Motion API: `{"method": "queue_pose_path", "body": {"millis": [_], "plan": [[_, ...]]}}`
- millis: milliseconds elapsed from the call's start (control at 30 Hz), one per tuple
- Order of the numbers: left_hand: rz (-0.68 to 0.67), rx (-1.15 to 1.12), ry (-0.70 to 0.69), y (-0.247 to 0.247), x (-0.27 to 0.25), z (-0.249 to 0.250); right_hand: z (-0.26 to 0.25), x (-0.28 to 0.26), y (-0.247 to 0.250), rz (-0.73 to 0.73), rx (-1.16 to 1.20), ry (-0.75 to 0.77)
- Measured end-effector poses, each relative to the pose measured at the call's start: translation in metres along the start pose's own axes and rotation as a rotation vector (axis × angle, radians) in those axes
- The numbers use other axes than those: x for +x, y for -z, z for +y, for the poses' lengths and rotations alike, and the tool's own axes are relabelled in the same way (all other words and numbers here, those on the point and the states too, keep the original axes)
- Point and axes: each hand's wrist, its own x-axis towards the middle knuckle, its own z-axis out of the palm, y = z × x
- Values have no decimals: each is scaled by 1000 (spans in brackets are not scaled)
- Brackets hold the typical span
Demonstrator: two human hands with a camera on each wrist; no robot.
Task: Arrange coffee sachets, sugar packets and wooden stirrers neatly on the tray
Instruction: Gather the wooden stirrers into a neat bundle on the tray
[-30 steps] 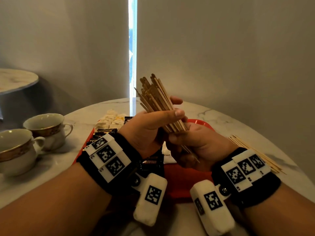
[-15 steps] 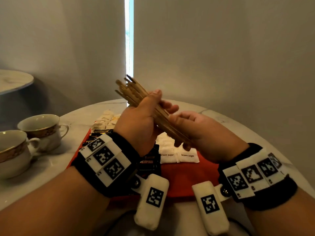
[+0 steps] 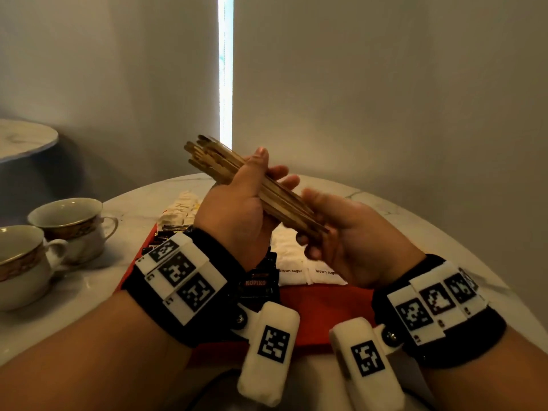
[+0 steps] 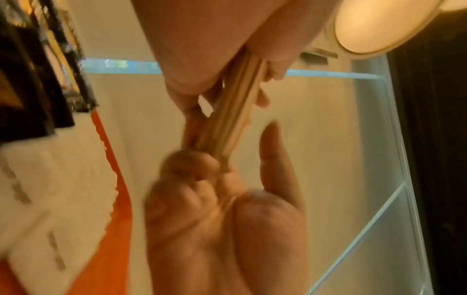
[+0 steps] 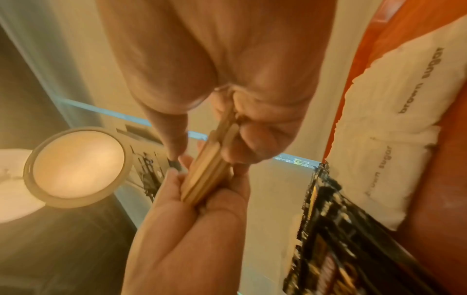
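Observation:
A bundle of wooden stirrers [image 3: 225, 170] is held in the air above the red tray [image 3: 326, 315], slanting up to the left. My left hand [image 3: 264, 173] grips its middle, thumb up. My right hand [image 3: 314, 223] curls round its lower end. On the tray lie white brown-sugar packets [image 3: 292, 271] and, to their left, dark coffee sachets [image 3: 258, 281]. The left wrist view shows the stirrers [image 4: 232, 119] running into my right hand [image 4: 222, 209]. The right wrist view shows the stirrers [image 5: 209, 169], sugar packets [image 5: 391, 119] and coffee sachets [image 5: 341, 239].
Two gold-rimmed cups [image 3: 71, 223] [image 3: 20, 262] stand on the round marble table at the left. More pale packets [image 3: 181, 206] lie on the table beyond the tray's far left corner. A wall rises close behind the table.
The bundle has tipped from near upright to slanting left. My right hand slid to its lower end. The loose stirrers on the table at the right have left the view.

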Motion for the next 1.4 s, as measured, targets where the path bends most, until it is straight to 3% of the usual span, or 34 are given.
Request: {"method": "queue_pose_path", "body": {"millis": [100, 167, 233, 333, 400, 500, 633, 700, 800, 867, 933, 1033, 1267, 1400], "plan": [[61, -102, -63, -2, 2, 6, -2, 13, 18, 206, 345, -122], [73, -125, -89, -2, 2, 10, -4, 16, 22, 243, 615, -190], [56, -121, -69, -5, -2, 5, -2, 12, 11, 119, 713, -193], [12, -72, -9, -14, -12, -7, 7, 6, -12, -248, 790, -107], [-10, -76, -1, -16, -13, -10, 8, 10, -12, -236, 742, -97], [-20, -37, -43, -13, -12, -6, 8, 19, 4, -20, 648, -130], [-12, 21, -7, -16, -15, -20, 15, 15, -4, -184, 710, -49], [-20, 56, -8, -15, -14, -20, 16, 15, -2, -194, 600, -51], [-67, 206, 77, -9, -13, -10, 2, 14, 14, 44, 330, 16], [-163, 407, 257, -6, -16, -5, -9, 8, 26, 162, 121, 149], [-313, 615, 467, -5, -22, -2, -17, -1, 28, 84, -15, 226], [-486, 731, 601, -7, -29, -5, -16, -9, 23, -38, -203, 211], [-410, 563, 587, -16, -40, -20, -9, -7, 17, -78, -65, 161], [-399, 557, 629, -18, -43, -24, -8, -4, 22, -47, -222, 176]]}}
